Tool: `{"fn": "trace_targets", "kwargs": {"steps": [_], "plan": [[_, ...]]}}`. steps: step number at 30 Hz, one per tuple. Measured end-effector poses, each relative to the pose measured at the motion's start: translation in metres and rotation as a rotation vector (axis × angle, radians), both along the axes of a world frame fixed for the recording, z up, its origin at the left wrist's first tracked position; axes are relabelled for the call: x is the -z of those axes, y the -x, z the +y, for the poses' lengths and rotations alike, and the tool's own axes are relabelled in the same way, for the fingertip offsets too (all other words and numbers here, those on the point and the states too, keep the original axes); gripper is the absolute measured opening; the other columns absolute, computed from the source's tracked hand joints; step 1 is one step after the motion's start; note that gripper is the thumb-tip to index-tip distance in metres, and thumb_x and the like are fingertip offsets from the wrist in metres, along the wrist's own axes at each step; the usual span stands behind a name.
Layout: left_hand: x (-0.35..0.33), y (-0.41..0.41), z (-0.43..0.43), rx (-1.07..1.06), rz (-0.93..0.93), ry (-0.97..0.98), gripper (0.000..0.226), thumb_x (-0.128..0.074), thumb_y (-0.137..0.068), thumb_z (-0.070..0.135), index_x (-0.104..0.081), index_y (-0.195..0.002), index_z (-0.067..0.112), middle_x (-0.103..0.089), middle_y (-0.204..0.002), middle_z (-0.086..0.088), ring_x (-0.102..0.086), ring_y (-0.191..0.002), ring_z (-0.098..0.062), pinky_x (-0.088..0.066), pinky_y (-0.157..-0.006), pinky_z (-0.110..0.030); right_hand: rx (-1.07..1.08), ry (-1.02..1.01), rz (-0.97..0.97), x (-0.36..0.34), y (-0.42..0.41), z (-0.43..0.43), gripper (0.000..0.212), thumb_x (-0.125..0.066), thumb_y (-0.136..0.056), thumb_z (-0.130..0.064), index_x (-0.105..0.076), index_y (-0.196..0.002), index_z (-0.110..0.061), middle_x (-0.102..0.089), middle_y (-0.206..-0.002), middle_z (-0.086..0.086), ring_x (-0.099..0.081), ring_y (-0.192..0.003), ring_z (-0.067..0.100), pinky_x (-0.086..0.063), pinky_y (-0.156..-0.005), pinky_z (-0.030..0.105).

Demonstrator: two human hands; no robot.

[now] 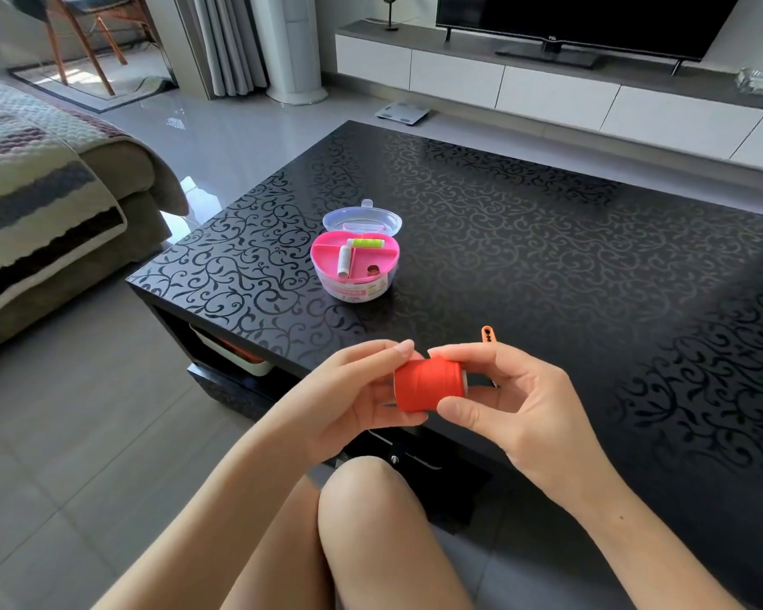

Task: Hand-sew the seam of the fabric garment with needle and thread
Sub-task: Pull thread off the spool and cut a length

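From my head camera, I held the red thread spool [429,384] between both hands, above the near edge of the black patterned bench [547,235] and over my knees. My left hand [353,389] gripped its left end, fingers curled over the top and thumb underneath. My right hand [516,402] pinched the right end, forefinger on top and thumb low on the front face. Neither hand was free. The spool lay on its side, its long axis running left to right between my palms, with the pale rim of the core showing toward the right hand. I could not make out a loose thread end on the winding. As I judged it, finding that end was the step in hand, and the right hand's fingertips were better placed to pick it off while the left steadied the spool. Farther out on the bench, ahead and slightly left of my hands, the pink sewing kit [355,275] stood with its clear lid [362,220] tipped back; a green spool [366,243] and a white spool [343,261] lay in its tray. A small orange tool [487,334] lay on the bench just behind my right forefinger. I saw no needle and no garment.
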State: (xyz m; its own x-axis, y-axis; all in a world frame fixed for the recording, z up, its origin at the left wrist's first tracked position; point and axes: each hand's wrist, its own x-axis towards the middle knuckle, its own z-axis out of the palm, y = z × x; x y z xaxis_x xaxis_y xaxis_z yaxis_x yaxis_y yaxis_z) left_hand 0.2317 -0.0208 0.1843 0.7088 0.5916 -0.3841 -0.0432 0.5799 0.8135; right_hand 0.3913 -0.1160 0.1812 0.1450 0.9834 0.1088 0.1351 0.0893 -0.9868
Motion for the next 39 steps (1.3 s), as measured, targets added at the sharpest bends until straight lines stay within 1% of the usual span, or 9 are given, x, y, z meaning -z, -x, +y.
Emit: {"fn": "trace_targets", "kwargs": {"steps": [3, 7, 11, 16, 21, 28, 32, 36, 39], "plan": [[0.003, 0.005, 0.001, 0.011, -0.003, 0.055, 0.025, -0.072, -0.075, 0.024, -0.068, -0.091, 0.005, -0.069, -0.09, -0.016, -0.069, -0.073, -0.02, -0.057, -0.06, -0.025, 0.0, -0.106, -0.052, 0.005, 0.001, -0.002, 0.037, -0.076, -0.071, 0.008, -0.069, -0.095, -0.02, -0.069, -0.112, -0.009, -0.065, -0.106, 0.012, -0.051, -0.087, 0.02], [0.007, 0.009, 0.0, 0.035, -0.034, 0.084, 0.028, -0.072, -0.078, 0.016, -0.069, -0.103, 0.003, -0.07, -0.096, -0.017, -0.07, -0.077, -0.019, -0.056, -0.06, -0.02, 0.001, -0.237, -0.088, 0.012, 0.001, -0.005, 0.024, -0.073, -0.074, -0.008, -0.067, -0.094, -0.021, -0.066, -0.115, -0.008, -0.061, -0.114, 0.019, -0.05, -0.092, 0.024], [0.011, 0.011, -0.001, 0.006, -0.05, -0.033, 0.033, -0.073, -0.067, -0.011, -0.078, -0.084, 0.017, -0.072, -0.09, -0.009, -0.07, -0.08, -0.021, -0.058, -0.065, -0.025, 0.046, -0.114, 0.097, 0.007, -0.005, -0.003, 0.028, -0.071, -0.075, -0.011, -0.067, -0.102, -0.015, -0.068, -0.11, 0.006, -0.063, -0.109, 0.02, -0.053, -0.085, 0.026], [0.015, 0.012, -0.003, -0.033, -0.067, -0.19, 0.043, -0.071, -0.057, -0.011, -0.078, -0.08, 0.025, -0.073, -0.089, -0.004, -0.07, -0.084, -0.018, -0.058, -0.075, -0.026, -0.004, 0.052, 0.055, 0.005, -0.009, -0.005, 0.038, -0.073, -0.074, -0.021, -0.066, -0.111, -0.019, -0.07, -0.102, 0.004, -0.068, -0.094, 0.023, -0.058, -0.076, 0.037], [0.016, 0.013, -0.006, -0.047, -0.092, -0.206, 0.042, -0.071, -0.059, -0.011, -0.075, -0.087, 0.021, -0.072, -0.094, -0.007, -0.07, -0.087, -0.02, -0.057, -0.073, -0.027, -0.027, -0.01, 0.0, 0.007, -0.008, -0.011, 0.038, -0.07, -0.076, -0.01, -0.064, -0.112, -0.018, -0.069, -0.106, 0.003, -0.066, -0.099, 0.022, -0.054, -0.087, 0.03], [0.016, 0.012, -0.013, -0.029, -0.084, -0.142, 0.022, -0.071, -0.077, 0.004, -0.069, -0.099, 0.01, -0.072, -0.094, -0.013, -0.071, -0.079, -0.02, -0.058, -0.068, -0.025, -0.066, -0.146, -0.143, 0.009, -0.005, -0.014, 0.034, -0.072, -0.075, -0.005, -0.065, -0.106, -0.016, -0.064, -0.11, -0.003, -0.062, -0.106, 0.025, -0.052, -0.085, 0.027], [0.023, 0.011, -0.017, -0.094, -0.102, -0.202, 0.036, -0.081, -0.062, -0.004, -0.071, -0.092, 0.014, -0.072, -0.092, -0.009, -0.071, -0.081, -0.024, -0.058, -0.067, -0.029, 0.052, 0.042, -0.126, 0.009, 0.001, -0.017, 0.039, -0.072, -0.069, -0.044, -0.065, -0.106, -0.03, -0.069, -0.099, -0.009, -0.067, -0.093, 0.016, -0.056, -0.077, 0.027], [0.027, 0.01, -0.019, -0.077, -0.148, -0.258, 0.05, -0.095, -0.045, 0.027, -0.074, -0.09, 0.02, -0.073, -0.099, -0.012, -0.071, -0.09, -0.026, -0.058, -0.072, -0.032, 0.194, -0.025, -0.224, 0.011, 0.016, -0.018, 0.024, -0.074, -0.073, -0.031, -0.067, -0.095, -0.022, -0.069, -0.085, -0.013, -0.068, -0.074, 0.007, -0.053, -0.066, 0.016], [0.028, 0.01, -0.019, -0.07, -0.158, -0.281, 0.05, -0.094, -0.047, 0.031, -0.074, -0.091, 0.021, -0.072, -0.104, -0.012, -0.07, -0.095, -0.029, -0.058, -0.074, -0.034, 0.267, -0.105, -0.215, 0.014, 0.024, -0.017, 0.02, -0.072, -0.078, -0.031, -0.067, -0.087, -0.015, -0.067, -0.079, -0.009, -0.065, -0.067, 0.006, -0.049, -0.061, 0.011]]}}
